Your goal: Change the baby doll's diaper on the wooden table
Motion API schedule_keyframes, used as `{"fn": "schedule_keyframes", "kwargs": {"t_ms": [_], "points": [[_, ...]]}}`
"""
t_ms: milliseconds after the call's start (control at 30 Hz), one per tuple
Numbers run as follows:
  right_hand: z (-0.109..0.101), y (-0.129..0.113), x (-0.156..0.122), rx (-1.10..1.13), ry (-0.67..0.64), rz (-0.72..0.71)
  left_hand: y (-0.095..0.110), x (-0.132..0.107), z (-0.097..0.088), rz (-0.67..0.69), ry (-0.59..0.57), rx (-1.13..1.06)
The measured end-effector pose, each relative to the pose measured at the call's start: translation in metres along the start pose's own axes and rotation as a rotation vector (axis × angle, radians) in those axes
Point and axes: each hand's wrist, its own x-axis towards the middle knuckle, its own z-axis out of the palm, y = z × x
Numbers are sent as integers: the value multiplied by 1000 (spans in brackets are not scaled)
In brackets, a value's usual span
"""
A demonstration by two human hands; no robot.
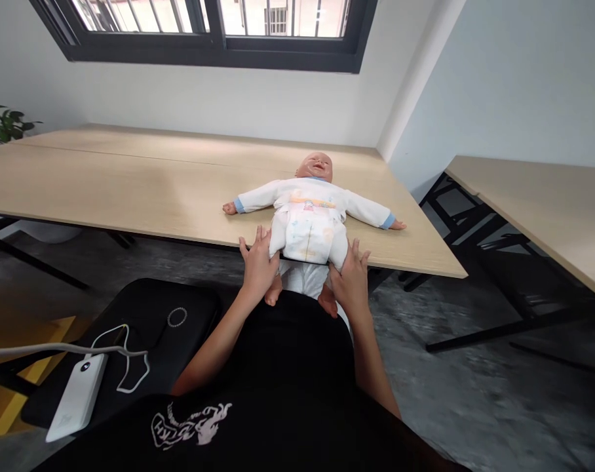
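A baby doll (282,191) lies on its back with arms spread, wearing a white printed top with blue cuffs. Round its hips is a white diaper (307,233). The legs hang over the table's front edge, bare feet pointing toward me. My left hand (259,263) holds the doll's leg on the left side, thumb on the leg and fingers partly spread along its outside. On the other side, my right hand (351,278) grips the other leg in much the same way. White fabric (305,278) shows between the feet below the edge.
The doll lies on a long wooden table (145,190) below a window. At lower left, a black chair (179,295) holds a white power bank (78,396), a cable (125,354) and a beaded bracelet (177,317). Another table (538,196) stands at right.
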Motion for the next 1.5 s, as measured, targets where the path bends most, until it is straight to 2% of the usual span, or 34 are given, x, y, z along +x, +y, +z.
{"fn": "schedule_keyframes", "kwargs": {"t_ms": [133, 233, 300, 400, 467, 533, 667, 733, 833, 1033, 1267, 1500], "points": [[-12, 1, 1, 68, -86, 29, -8, -4, -2, 25, -27, -38], [-38, 3, -2, 183, -196, 26, -14, -16, -8, 49, -13, -127], [-58, 5, -5, 251, -213, 23, -17, -26, -12, 40, 46, -232], [-81, 12, -9, 324, -234, 61, -19, -35, -16, -48, 136, -410], [-86, 19, -10, 354, -325, 117, -22, -35, -17, -140, 119, -526], [-85, 26, -9, 376, -472, 178, -29, -31, -20, -211, 1, -653], [-68, 35, -4, 626, -827, 222, -51, -26, -26, -293, -460, -902], [-59, 37, -2, 766, -916, 222, -62, -26, -28, -314, -653, -984], [-50, 42, 0, 845, -949, 229, -72, -30, -25, -318, -794, -1089], [-42, 48, 0, 898, -1001, 231, -66, -36, -13, -345, -903, -1275], [-29, 32, -2, 991, -936, 162, -48, -43, 1, -328, -890, -1362], [-32, 27, -2, 983, -947, 164, -44, -45, 5, -341, -886, -1402]]}}
